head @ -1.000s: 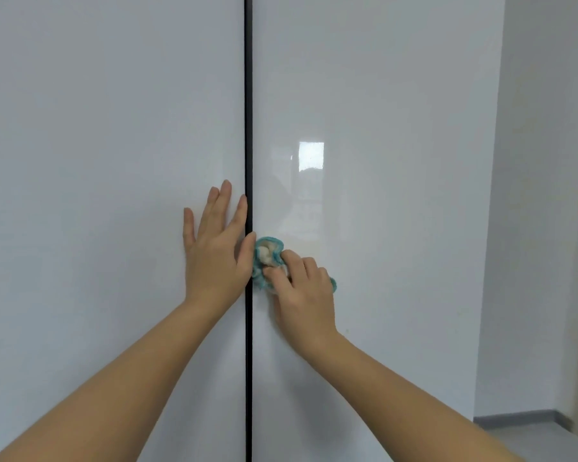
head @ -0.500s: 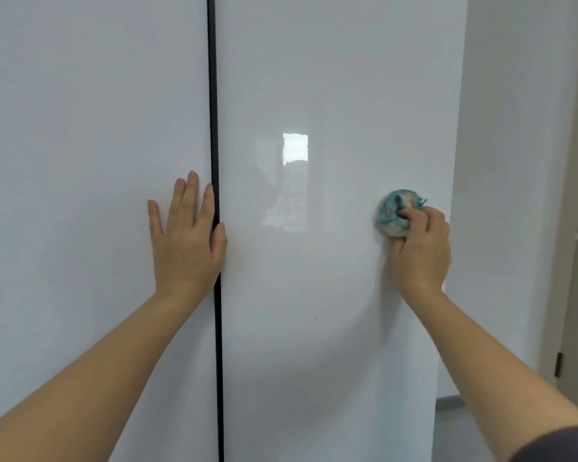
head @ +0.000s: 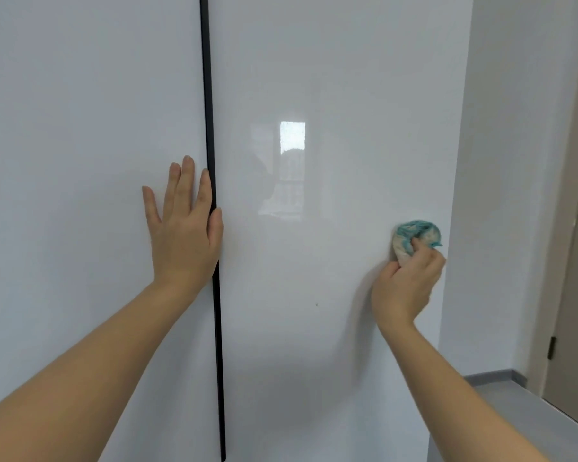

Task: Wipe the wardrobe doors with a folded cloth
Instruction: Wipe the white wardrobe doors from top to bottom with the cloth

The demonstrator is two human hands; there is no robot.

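Right hand [head: 406, 281] is gripping the bunched teal-and-white cloth [head: 414, 236], fingers [head: 424, 253] curling round its lower part, pressing it against the right wardrobe door [head: 331, 95] near that door's right edge. Left hand [head: 184, 228] is lying flat on the left door [head: 80, 128], fingers straight and slightly spread, thumb crossing the dark gap [head: 211, 111]. No writing is showing.

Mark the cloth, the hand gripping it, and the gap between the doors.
cloth [head: 417, 229]: head view, on its teal upper fold.
right hand [head: 404, 286]: head view, on the back of the hand.
door gap [head: 207, 95]: head view, on the dark strip, upper part.
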